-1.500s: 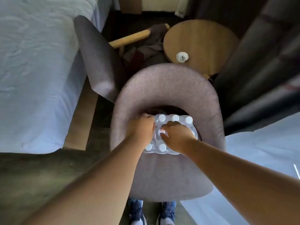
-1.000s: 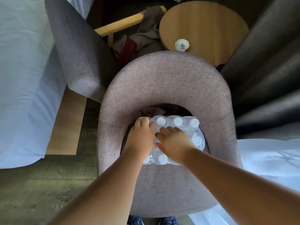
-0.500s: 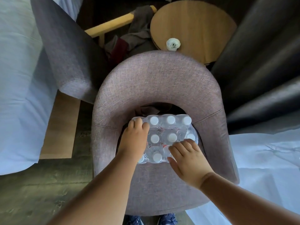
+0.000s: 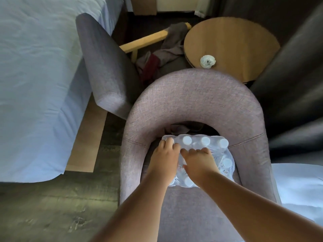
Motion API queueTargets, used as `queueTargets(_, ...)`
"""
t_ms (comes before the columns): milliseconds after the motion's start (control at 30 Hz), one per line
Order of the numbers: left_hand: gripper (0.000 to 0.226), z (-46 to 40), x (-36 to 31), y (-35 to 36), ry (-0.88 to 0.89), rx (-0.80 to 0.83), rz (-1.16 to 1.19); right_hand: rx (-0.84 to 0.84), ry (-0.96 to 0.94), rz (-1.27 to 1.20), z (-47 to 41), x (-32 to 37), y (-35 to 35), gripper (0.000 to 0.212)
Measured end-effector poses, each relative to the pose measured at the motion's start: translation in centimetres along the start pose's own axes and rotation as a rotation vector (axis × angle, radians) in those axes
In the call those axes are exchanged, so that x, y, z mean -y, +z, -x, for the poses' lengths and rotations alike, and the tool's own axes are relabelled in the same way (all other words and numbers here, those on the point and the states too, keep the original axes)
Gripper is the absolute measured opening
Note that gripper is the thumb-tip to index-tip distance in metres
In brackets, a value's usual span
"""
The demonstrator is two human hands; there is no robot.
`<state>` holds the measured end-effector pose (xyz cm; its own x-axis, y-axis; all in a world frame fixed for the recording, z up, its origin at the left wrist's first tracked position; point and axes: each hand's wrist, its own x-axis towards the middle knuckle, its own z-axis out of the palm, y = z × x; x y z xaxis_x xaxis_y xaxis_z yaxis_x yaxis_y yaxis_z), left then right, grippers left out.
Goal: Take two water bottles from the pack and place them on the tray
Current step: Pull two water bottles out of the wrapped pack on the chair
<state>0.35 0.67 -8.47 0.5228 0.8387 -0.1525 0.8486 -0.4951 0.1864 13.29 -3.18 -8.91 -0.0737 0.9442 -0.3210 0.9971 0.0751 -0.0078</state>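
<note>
The left hand (image 4: pixel 164 157) and right hand (image 4: pixel 198 161), fingers curled, dig into the clear shrink-wrapped pack of white-capped water bottles (image 4: pixel 206 154) on the mauve fabric armchair (image 4: pixel 195 100) at lower centre; next, likely tearing the wrap open

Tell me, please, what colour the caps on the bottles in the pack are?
White caps, clearest in the head view.

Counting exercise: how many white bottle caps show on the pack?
5 caps: three along the far row, one at right edge, one at near edge; left hand and right hand may hide more.
</note>
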Motion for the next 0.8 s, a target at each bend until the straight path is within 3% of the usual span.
queueTargets(267, 0.034, 0.0, 0.6, -0.7, 0.006, 0.077, 0.001, -0.009, -0.045, -0.271, 1.1, -2.0, -4.1, 0.028)
queueTargets(467, 0.034, -0.1, 0.9, -1.6, 0.004, 0.1, 0.08, -0.072, -0.073, -0.394, 0.8, -4.6, -10.2, 0.025)
queueTargets(800, 0.028, 0.2, 1.0, -1.3, -0.03, 0.095, 0.181, -0.213, 0.238, -0.801, -3.4, -6.2, -13.0, 0.012)
